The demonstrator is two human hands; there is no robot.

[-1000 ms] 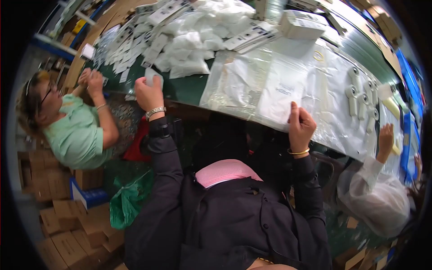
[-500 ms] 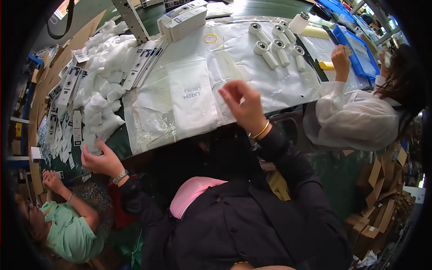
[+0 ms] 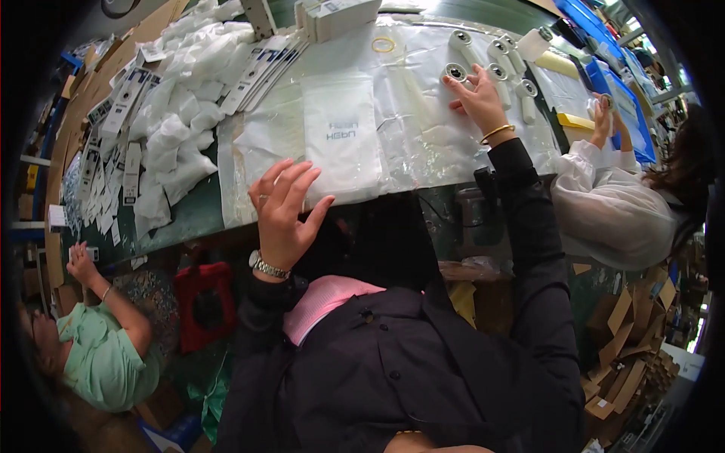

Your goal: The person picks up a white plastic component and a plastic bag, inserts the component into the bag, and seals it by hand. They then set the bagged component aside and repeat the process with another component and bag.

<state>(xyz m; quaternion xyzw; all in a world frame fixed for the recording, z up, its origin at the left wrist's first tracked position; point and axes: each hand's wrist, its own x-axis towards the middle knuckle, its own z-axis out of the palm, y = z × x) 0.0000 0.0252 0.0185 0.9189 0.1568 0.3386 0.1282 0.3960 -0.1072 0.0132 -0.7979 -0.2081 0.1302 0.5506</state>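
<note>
My left hand [image 3: 287,204] is open, its fingers spread just over the front edge of the table, beside a stack of flat frosted plastic bags [image 3: 340,151]. Farther right, my right hand [image 3: 483,102] curls its fingers and thumb around a white round-headed handheld device [image 3: 455,72] with a dark hub. Its handle is mostly hidden behind the hand. Several more such white devices [image 3: 529,106] lie close by, heads pointing away from me.
A heap of white pouches [image 3: 170,140] and printed card boxes [image 3: 124,106] covers the left side. A box stack [image 3: 340,16] and a yellow ring [image 3: 383,44] are farther back. One co-worker in white [image 3: 612,200] is at right, another in green [image 3: 113,347] at left.
My right hand has reached forward and right to the white devices and closed on one. My left hand has left the pouches and moved right, toward the frosted bags. The view has shifted slightly.
</note>
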